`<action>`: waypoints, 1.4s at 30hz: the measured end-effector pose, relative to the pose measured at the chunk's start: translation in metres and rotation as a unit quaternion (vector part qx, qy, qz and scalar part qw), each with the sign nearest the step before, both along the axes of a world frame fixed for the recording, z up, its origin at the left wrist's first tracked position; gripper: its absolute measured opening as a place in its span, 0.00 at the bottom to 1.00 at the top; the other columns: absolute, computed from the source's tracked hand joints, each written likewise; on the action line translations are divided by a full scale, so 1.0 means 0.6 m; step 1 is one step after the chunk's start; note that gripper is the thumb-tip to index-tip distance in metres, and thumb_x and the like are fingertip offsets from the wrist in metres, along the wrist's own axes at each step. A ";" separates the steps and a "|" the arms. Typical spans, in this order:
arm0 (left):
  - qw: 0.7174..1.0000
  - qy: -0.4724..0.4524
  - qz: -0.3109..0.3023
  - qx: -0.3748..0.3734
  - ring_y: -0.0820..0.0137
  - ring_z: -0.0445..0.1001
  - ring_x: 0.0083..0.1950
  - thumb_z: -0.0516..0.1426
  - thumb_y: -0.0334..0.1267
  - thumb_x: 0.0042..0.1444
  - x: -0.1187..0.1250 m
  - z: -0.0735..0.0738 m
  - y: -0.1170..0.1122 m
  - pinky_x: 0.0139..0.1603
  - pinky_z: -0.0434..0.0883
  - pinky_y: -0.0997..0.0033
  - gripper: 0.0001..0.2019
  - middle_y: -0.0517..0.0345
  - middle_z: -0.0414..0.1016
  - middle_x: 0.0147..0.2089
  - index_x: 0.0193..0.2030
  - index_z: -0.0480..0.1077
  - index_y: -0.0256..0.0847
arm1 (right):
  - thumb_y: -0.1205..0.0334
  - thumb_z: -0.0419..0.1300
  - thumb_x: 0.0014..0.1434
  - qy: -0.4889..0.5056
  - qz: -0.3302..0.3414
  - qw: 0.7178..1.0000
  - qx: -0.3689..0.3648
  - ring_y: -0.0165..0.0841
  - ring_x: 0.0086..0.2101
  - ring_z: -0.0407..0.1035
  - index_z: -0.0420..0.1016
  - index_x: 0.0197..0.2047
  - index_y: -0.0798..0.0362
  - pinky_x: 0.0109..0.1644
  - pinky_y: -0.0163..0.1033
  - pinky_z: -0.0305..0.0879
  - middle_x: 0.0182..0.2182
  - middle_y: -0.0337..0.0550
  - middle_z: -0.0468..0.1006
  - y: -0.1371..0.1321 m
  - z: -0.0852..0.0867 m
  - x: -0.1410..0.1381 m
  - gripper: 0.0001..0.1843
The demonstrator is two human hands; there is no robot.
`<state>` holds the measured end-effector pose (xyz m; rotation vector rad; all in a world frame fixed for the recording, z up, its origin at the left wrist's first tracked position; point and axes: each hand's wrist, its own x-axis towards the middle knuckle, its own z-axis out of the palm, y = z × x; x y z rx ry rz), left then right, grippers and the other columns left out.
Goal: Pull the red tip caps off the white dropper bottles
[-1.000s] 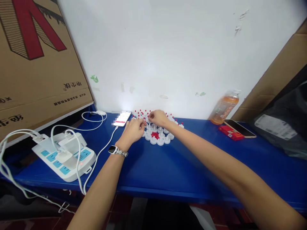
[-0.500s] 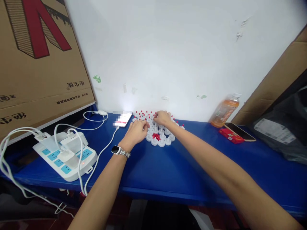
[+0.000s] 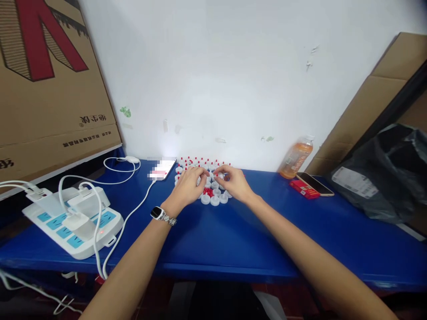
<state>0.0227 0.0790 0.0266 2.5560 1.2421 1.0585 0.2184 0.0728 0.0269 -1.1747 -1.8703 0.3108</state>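
Observation:
Many white translucent round caps (image 3: 215, 201) stand clustered on the blue table, several of them topped with small red tips. Loose small red caps (image 3: 208, 192) lie in a pile amid the front ones. My left hand (image 3: 190, 186), with a watch on its wrist, is over the left side of the cluster; its fingers are curled in, and what they hold, if anything, is hidden. Facing it, my right hand (image 3: 236, 182) pinches over the right side, thumb and fingers closed on a small red cap at the fingertips.
A white power strip (image 3: 80, 253) with plugs and cables sits at the left, near a charging phone (image 3: 168, 169). An orange drink bottle (image 3: 296, 158), a red box (image 3: 304, 190), another phone (image 3: 316, 184) and a dark plastic bag (image 3: 376, 178) are at the right. Cardboard (image 3: 66, 98) leans at the left.
My right hand has drawn back from the rear caps and come down toward the near right side, its fingertips now close to my left hand. The view has shifted slightly to the right.

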 end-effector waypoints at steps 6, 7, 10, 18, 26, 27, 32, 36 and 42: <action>0.998 0.064 -0.017 0.023 0.62 0.68 0.41 0.45 0.43 0.69 0.030 -0.005 -0.021 0.44 0.66 0.60 0.13 0.56 0.71 0.35 0.37 0.64 0.42 | 0.68 0.59 0.55 0.007 0.026 0.999 0.045 0.32 0.35 0.72 0.74 0.45 0.51 0.41 0.37 0.66 0.39 0.39 0.80 -0.039 -0.013 -0.008 0.13; 0.996 0.078 -0.017 0.035 0.62 0.68 0.41 0.43 0.42 0.70 0.032 -0.006 -0.023 0.44 0.65 0.60 0.14 0.55 0.71 0.35 0.37 0.64 0.42 | 0.68 0.58 0.55 0.013 0.028 0.998 0.053 0.32 0.36 0.72 0.74 0.45 0.51 0.42 0.37 0.66 0.38 0.39 0.80 -0.042 -0.013 -0.009 0.14; 0.992 0.097 -0.027 0.072 0.62 0.67 0.41 0.39 0.39 0.71 0.036 -0.006 -0.023 0.45 0.65 0.59 0.15 0.54 0.70 0.36 0.39 0.64 0.41 | 0.68 0.58 0.57 0.021 0.026 0.997 0.072 0.32 0.35 0.71 0.73 0.46 0.51 0.42 0.37 0.67 0.37 0.39 0.79 -0.050 -0.012 -0.012 0.13; 0.995 -0.100 0.010 0.016 0.67 0.65 0.31 0.39 0.42 0.71 0.036 -0.002 -0.015 0.34 0.63 0.66 0.18 0.59 0.65 0.27 0.30 0.58 0.43 | 0.71 0.53 0.59 -0.039 -0.005 0.984 0.174 0.39 0.46 0.70 0.73 0.44 0.52 0.52 0.43 0.66 0.42 0.48 0.77 -0.030 -0.014 0.005 0.12; 1.000 0.016 -0.020 -0.006 0.63 0.66 0.41 0.47 0.47 0.67 0.001 -0.011 0.019 0.46 0.65 0.61 0.16 0.55 0.70 0.35 0.33 0.67 0.42 | 0.61 0.58 0.59 0.096 -0.100 0.989 0.060 0.35 0.39 0.74 0.73 0.40 0.50 0.48 0.41 0.68 0.41 0.42 0.81 -0.005 -0.013 0.051 0.06; 0.999 0.038 -0.030 -0.010 0.62 0.66 0.44 0.49 0.47 0.66 0.002 -0.015 0.021 0.49 0.64 0.59 0.15 0.54 0.71 0.38 0.35 0.70 0.42 | 0.61 0.59 0.58 0.100 -0.084 0.990 0.054 0.35 0.42 0.73 0.74 0.39 0.50 0.49 0.41 0.68 0.43 0.43 0.80 -0.004 -0.014 0.045 0.05; 0.999 0.031 -0.026 -0.036 0.60 0.67 0.49 0.46 0.48 0.68 -0.005 -0.017 0.022 0.54 0.64 0.55 0.18 0.52 0.72 0.43 0.46 0.74 0.44 | 0.59 0.63 0.55 0.031 -0.102 0.993 0.058 0.37 0.44 0.71 0.79 0.37 0.51 0.48 0.42 0.67 0.42 0.46 0.76 0.019 -0.011 0.021 0.07; 1.000 0.002 -0.004 -0.031 0.61 0.67 0.48 0.44 0.46 0.69 -0.023 -0.004 0.025 0.54 0.64 0.56 0.19 0.53 0.73 0.42 0.43 0.75 0.43 | 0.63 0.61 0.56 -0.006 -0.064 0.998 0.010 0.32 0.31 0.71 0.80 0.37 0.54 0.39 0.37 0.66 0.30 0.41 0.78 0.072 0.003 0.009 0.08; 0.999 -0.035 0.034 -0.018 0.61 0.66 0.48 0.47 0.42 0.68 -0.036 0.001 0.029 0.52 0.64 0.59 0.15 0.54 0.74 0.44 0.39 0.74 0.43 | 0.67 0.58 0.57 -0.138 -0.067 0.987 -0.051 0.33 0.35 0.74 0.81 0.38 0.57 0.40 0.33 0.66 0.33 0.46 0.82 0.173 0.013 -0.026 0.10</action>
